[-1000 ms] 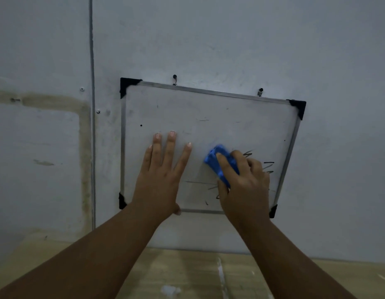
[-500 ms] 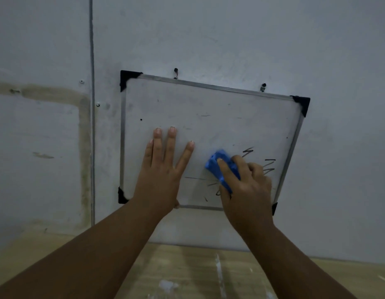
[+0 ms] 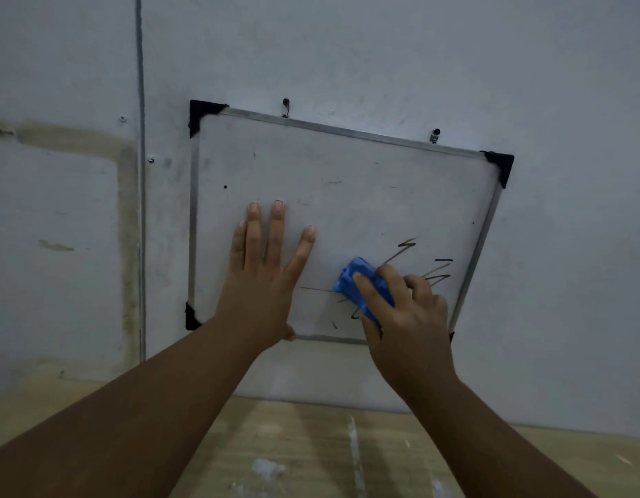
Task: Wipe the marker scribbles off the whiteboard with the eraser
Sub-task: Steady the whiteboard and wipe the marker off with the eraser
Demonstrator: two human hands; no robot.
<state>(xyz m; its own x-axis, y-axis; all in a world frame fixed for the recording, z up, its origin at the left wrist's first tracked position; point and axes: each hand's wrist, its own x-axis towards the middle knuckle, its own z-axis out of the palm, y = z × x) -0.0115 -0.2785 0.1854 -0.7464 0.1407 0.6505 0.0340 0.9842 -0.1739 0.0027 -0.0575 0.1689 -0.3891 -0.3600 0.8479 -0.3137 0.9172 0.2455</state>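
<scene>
Right grip point(image 3: 408, 314) curls round the blue eraser point(image 3: 352, 282), pressing it to the whiteboard point(image 3: 347, 167) low and right of centre, among black scribbles point(image 3: 439, 276). Left grip point(image 3: 263, 278) lies flat, fingers spread, on the board's lower left. The board hangs tilted on a grey wall point(image 3: 383, 48).

One whiteboard point(image 3: 340, 195), one blue eraser point(image 3: 356, 283), one left hand point(image 3: 261, 282) and one right hand point(image 3: 410, 318) — two together — four black corner caps point(image 3: 200, 113), two hooks point(image 3: 286, 104).
</scene>
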